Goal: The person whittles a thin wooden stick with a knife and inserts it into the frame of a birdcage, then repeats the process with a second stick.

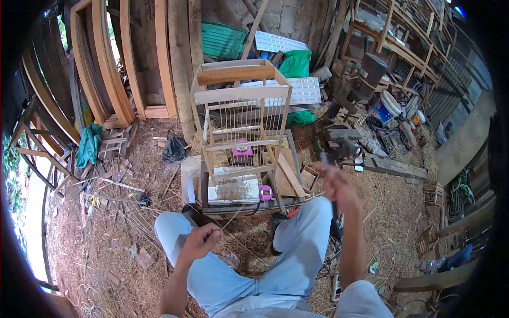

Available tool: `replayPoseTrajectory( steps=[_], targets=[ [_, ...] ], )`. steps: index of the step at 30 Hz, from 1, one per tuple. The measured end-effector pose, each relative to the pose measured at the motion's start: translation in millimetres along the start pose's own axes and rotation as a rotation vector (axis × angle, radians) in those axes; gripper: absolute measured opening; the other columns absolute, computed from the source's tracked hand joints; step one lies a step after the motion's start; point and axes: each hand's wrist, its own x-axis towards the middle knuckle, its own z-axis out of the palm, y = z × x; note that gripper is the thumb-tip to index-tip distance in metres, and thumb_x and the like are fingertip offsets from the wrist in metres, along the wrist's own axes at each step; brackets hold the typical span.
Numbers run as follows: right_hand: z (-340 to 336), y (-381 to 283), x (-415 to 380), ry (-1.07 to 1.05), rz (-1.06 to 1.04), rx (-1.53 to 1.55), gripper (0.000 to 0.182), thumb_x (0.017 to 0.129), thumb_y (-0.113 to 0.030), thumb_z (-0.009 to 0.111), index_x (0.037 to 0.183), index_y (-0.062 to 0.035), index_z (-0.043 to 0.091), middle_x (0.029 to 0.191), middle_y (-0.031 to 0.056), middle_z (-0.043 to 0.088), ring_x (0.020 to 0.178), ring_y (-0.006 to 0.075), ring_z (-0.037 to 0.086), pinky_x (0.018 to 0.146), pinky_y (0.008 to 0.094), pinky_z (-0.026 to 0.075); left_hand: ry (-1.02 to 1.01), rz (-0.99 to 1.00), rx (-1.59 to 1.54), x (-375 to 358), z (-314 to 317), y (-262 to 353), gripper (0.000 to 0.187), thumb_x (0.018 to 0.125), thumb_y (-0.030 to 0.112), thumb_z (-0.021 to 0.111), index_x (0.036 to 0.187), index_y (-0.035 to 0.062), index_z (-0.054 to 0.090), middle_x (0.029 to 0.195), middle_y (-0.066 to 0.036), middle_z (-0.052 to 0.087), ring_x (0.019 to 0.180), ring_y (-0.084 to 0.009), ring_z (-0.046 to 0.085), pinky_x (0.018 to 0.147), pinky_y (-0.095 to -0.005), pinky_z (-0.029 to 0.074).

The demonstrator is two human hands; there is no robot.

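Observation:
My left hand (pixel 201 241) is closed on a thin stick (pixel 231 216), which slants up towards the low work table (pixel 233 213). My right hand (pixel 339 188), smeared by motion, is raised above my right knee with its fingers curled. A narrow pale shape by its fingertips is too blurred to name. In front of me a wooden cage frame (pixel 238 94) with a row of thin upright rods stands on the table. Beside its base lies a pink tape measure (pixel 265 193); a second pink item (pixel 242 148) shows behind the rods. A worn whitish block (pixel 233 190) sits at the table's near side.
A vise-like metal tool (pixel 347 151) is right of the table, near a thick wooden beam (pixel 395 168). Wooden frames (pixel 164 58) lean at the back left. A white bucket (pixel 389 103) stands among clutter at right. Shavings and loose sticks cover the floor (pixel 116 233).

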Motion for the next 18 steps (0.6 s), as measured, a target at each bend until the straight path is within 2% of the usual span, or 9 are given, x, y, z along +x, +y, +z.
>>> replayPoseTrajectory(
  steps=[2, 3, 4, 6, 9, 10, 13, 15, 18],
  targets=[
    [31, 10, -14, -0.269, 0.085, 0.110, 0.044, 0.099, -0.031, 0.046, 0.138, -0.0116, 0.045, 0.058, -0.0042, 0.040, 0.047, 0.0050, 0.034, 0.042, 0.0192, 0.025, -0.029, -0.012, -0.152, 13, 10, 2, 0.016, 0.095, 0.016, 0.054, 0.088, 0.0014, 0.058, 0.063, 0.000, 0.052, 0.056, -0.0069, 0.046, 0.051, -0.0236, 0.038],
    [49, 21, -15, -0.381, 0.070, 0.112, 0.044, 0.100, -0.029, 0.045, 0.140, -0.0129, 0.042, 0.059, -0.0042, 0.040, 0.048, 0.0049, 0.034, 0.042, 0.0192, 0.026, -0.064, -0.029, -0.301, 20, 16, 2, 0.020, 0.097, 0.017, 0.051, 0.087, 0.0010, 0.056, 0.061, 0.001, 0.047, 0.055, -0.0046, 0.043, 0.049, -0.0216, 0.036],
    [68, 34, -16, -0.489, 0.057, 0.118, 0.044, 0.100, -0.027, 0.044, 0.142, -0.0143, 0.039, 0.059, -0.0043, 0.039, 0.049, 0.0049, 0.033, 0.043, 0.0191, 0.026, -0.067, -0.033, -0.298, 24, 21, 3, 0.020, 0.097, 0.017, 0.051, 0.087, 0.0010, 0.056, 0.061, 0.001, 0.047, 0.055, -0.0046, 0.043, 0.049, -0.0216, 0.036],
    [106, 54, -21, -0.579, 0.069, 0.221, 0.039, 0.101, -0.023, 0.041, 0.138, -0.0111, 0.044, 0.060, -0.0039, 0.040, 0.050, 0.0048, 0.035, 0.044, 0.0196, 0.028, -0.107, -0.003, -0.403, 35, 32, 6, 0.021, 0.099, 0.018, 0.048, 0.087, 0.0012, 0.054, 0.061, 0.002, 0.044, 0.054, -0.0052, 0.041, 0.049, -0.0217, 0.035],
    [131, 53, -15, -0.585, 0.129, 0.093, 0.033, 0.102, -0.021, 0.039, 0.128, -0.0047, 0.051, 0.061, -0.0038, 0.041, 0.050, 0.0050, 0.037, 0.044, 0.0197, 0.029, -0.168, -0.043, -0.388, 36, 40, 31, 0.024, 0.098, 0.022, 0.052, 0.086, 0.0014, 0.055, 0.065, 0.001, 0.047, 0.056, -0.0066, 0.042, 0.050, -0.0230, 0.035],
    [130, 50, -13, -0.585, 0.130, 0.098, 0.033, 0.102, -0.021, 0.039, 0.128, -0.0047, 0.051, 0.061, -0.0038, 0.041, 0.050, 0.0050, 0.037, 0.044, 0.0197, 0.029, -0.168, -0.048, -0.385, 35, 38, 31, 0.024, 0.098, 0.022, 0.052, 0.086, 0.0014, 0.055, 0.065, 0.001, 0.047, 0.056, -0.0066, 0.042, 0.050, -0.0230, 0.035],
    [113, 37, -6, -0.480, 0.162, 0.252, 0.031, 0.100, -0.025, 0.044, 0.111, 0.0011, 0.056, 0.061, -0.0049, 0.040, 0.049, 0.0043, 0.035, 0.043, 0.0202, 0.027, -0.250, -0.008, -0.402, 28, 29, 27, 0.028, 0.097, 0.026, 0.053, 0.084, 0.0015, 0.056, 0.065, 0.001, 0.047, 0.055, -0.0066, 0.042, 0.049, -0.0233, 0.035],
    [100, 31, 1, -0.462, 0.168, 0.276, 0.031, 0.100, -0.025, 0.044, 0.111, 0.0010, 0.056, 0.060, -0.0051, 0.040, 0.049, 0.0039, 0.034, 0.043, 0.0203, 0.026, -0.317, -0.021, -0.399, 23, 20, 23, 0.022, 0.099, 0.019, 0.049, 0.087, 0.0009, 0.055, 0.061, 0.002, 0.044, 0.053, -0.0050, 0.038, 0.047, -0.0213, 0.032],
    [87, 20, 11, -0.380, 0.166, 0.312, 0.032, 0.099, -0.027, 0.044, 0.108, 0.0012, 0.056, 0.058, -0.0032, 0.039, 0.045, 0.0045, 0.031, 0.040, 0.0206, 0.022, -0.341, -0.095, -0.411, 14, 12, 15, 0.022, 0.099, 0.019, 0.049, 0.087, 0.0004, 0.055, 0.060, 0.002, 0.043, 0.052, -0.0047, 0.037, 0.046, -0.0218, 0.031]
  ],
)
